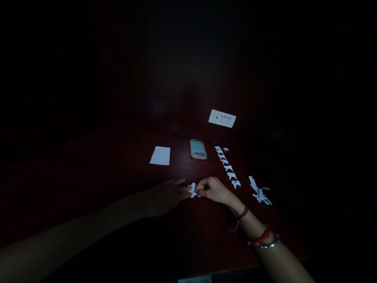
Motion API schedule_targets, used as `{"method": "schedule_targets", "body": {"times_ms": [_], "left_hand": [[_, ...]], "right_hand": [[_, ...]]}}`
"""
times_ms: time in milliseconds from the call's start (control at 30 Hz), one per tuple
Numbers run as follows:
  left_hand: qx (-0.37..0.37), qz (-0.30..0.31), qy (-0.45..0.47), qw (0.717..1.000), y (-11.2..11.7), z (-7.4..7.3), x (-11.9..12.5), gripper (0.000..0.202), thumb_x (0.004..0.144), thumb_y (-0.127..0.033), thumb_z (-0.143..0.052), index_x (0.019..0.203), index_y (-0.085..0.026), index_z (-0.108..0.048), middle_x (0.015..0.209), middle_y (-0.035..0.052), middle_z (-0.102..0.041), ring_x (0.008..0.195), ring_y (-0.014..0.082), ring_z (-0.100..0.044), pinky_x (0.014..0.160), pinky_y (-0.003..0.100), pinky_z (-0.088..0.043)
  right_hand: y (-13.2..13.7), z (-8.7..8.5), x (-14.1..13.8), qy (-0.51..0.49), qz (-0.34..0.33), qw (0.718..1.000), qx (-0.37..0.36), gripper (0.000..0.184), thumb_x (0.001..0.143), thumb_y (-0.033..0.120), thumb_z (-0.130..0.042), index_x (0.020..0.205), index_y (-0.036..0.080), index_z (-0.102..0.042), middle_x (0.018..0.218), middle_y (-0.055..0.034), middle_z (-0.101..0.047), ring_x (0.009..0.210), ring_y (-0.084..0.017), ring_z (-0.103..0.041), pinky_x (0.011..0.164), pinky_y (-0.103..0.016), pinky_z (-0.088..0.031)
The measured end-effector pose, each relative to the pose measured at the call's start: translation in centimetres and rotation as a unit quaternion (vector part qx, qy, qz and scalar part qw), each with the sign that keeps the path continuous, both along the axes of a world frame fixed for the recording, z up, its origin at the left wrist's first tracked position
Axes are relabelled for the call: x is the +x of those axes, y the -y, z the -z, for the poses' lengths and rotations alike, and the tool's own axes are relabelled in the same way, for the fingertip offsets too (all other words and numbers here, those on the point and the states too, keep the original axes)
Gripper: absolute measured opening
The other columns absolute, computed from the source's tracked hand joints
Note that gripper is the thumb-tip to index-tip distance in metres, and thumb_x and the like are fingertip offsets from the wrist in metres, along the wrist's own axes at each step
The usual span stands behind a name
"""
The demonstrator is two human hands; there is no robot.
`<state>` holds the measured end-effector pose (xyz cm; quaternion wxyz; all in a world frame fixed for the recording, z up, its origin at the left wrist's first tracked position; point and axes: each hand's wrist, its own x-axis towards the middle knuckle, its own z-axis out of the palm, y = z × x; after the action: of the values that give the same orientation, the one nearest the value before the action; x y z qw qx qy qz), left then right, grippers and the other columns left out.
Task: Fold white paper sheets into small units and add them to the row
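Note:
A small folded piece of white paper [193, 189] lies on the dark red table between my two hands. My left hand [169, 195] reaches in from the left with its fingers stretched out, and its fingertips press on the paper's left edge. At the right edge of the same piece, my right hand [213, 189] has its fingers curled and pinched on the paper. Bracelets show on the right wrist and forearm. To the right of that hand runs a row of several small folded paper shapes [228, 168], with one single folded shape [226, 149] beside its far end.
A flat white sheet [160, 156] lies beyond my left hand. Near the middle stands a small blue box or pad [198, 149], blurred. Paper scraps [260, 195] are heaped at the right. A white socket panel [222, 118] is on the back wall. The surroundings are very dark.

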<state>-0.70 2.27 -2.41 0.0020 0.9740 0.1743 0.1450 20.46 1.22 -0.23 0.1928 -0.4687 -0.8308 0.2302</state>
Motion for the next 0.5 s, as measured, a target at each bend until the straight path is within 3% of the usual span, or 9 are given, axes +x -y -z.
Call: {"method": "schedule_targets", "body": {"times_ms": [267,500], "left_hand": [[0.022,0.013,-0.038,0.999,0.3,-0.8,0.3,0.044,0.079,-0.006,-0.037,0.122,-0.018,-0.032,0.124,0.0059,-0.040,0.113,0.0196,-0.035,0.097,0.038,-0.022],[0.018,0.019,-0.032,0.999,-0.6,0.5,0.3,0.049,0.076,-0.004,-0.038,0.122,-0.020,-0.032,0.128,0.0047,-0.034,0.116,0.0173,-0.032,0.098,0.038,-0.019]], "right_hand": [[0.0,-0.2,-0.2,0.009,0.018,1.000,-0.002,0.011,0.065,0.014,-0.051,0.071,0.013,-0.061,0.066,0.0015,-0.058,0.059,-0.007,-0.050,0.057,-0.016,-0.037],[-0.1,0.2,0.0,-0.011,0.013,1.000,-0.002,0.008,0.066,0.015,-0.052,0.071,0.013,-0.059,0.067,0.0011,-0.058,0.059,-0.007,-0.049,0.057,-0.017,-0.037]]}}
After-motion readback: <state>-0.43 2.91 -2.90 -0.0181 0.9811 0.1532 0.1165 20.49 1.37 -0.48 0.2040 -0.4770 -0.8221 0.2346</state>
